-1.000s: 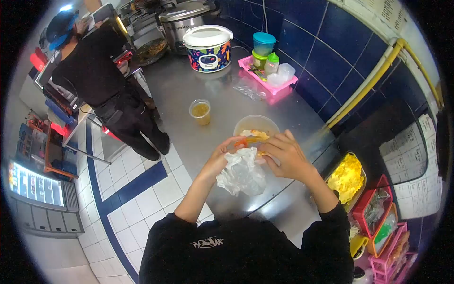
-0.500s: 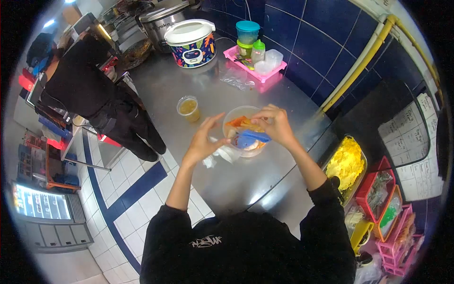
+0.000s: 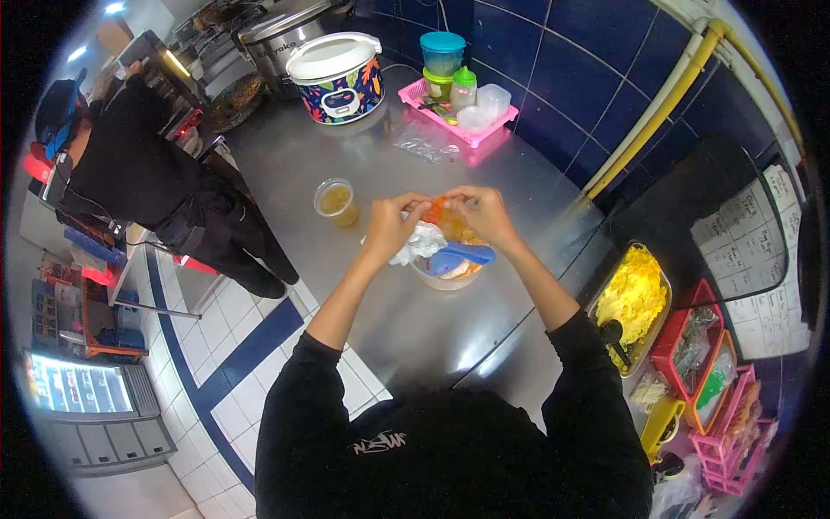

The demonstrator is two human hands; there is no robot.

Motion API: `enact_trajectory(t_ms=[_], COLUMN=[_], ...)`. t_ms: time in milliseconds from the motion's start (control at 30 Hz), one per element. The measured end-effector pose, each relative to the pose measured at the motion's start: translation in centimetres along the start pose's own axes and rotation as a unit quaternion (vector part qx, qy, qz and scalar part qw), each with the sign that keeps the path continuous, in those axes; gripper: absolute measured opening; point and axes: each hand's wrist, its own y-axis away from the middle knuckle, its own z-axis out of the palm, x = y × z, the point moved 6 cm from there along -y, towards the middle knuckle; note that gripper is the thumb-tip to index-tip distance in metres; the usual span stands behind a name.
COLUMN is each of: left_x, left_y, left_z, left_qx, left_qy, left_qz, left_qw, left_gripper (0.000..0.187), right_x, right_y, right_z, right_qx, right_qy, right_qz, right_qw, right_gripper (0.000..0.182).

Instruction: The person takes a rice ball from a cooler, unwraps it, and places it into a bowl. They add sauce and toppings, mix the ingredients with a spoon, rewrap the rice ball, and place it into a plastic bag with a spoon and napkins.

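Over a round clear plastic bowl (image 3: 443,282), my left hand (image 3: 393,228) and my right hand (image 3: 486,214) are raised close together, fingertips pinched. Between them is a small orange see-through packet (image 3: 450,221), blurred at its lower part; both hands grip its top edge. White crumpled plastic or paper (image 3: 422,242) hangs under my left fingers, partly over the bowl. A blue spoon (image 3: 458,254) rests across the bowl on orange and white food. To the left stands a clear cup of yellowish liquid (image 3: 335,202).
A patterned rice cooker (image 3: 339,80) and a pink basket (image 3: 497,131) of containers stand at the back of the steel table (image 3: 406,337). On the right are a tray of yellow food (image 3: 633,298) and red and pink bins (image 3: 687,350). A person in black (image 3: 156,143) stands at left.
My left hand has moved right and up to meet my right hand at the packet. The white crumpled material has risen from beside the bowl to under my left fingers.
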Motion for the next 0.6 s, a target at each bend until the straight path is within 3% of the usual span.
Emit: enact_trajectory(t_ms=[267,600], left_x=[0.7,0.8], left_y=[-0.7,-1.4], left_z=[-0.3,0.4], left_qx=[-0.059,-0.079], left_qy=[-0.01,-0.046], left_qz=[0.011,0.045], left_qw=[0.998,0.995], left_gripper=[0.014,0.013], right_x=[0.4,-0.1], right_y=[-0.4,-0.8], right_z=[-0.3,0.4], right_qx=[0.042,0.012], right_qy=[-0.009,0.012], right_qz=[0.011,-0.067], right_qw=[0.999,0.998], right_gripper=[0.01,0.006])
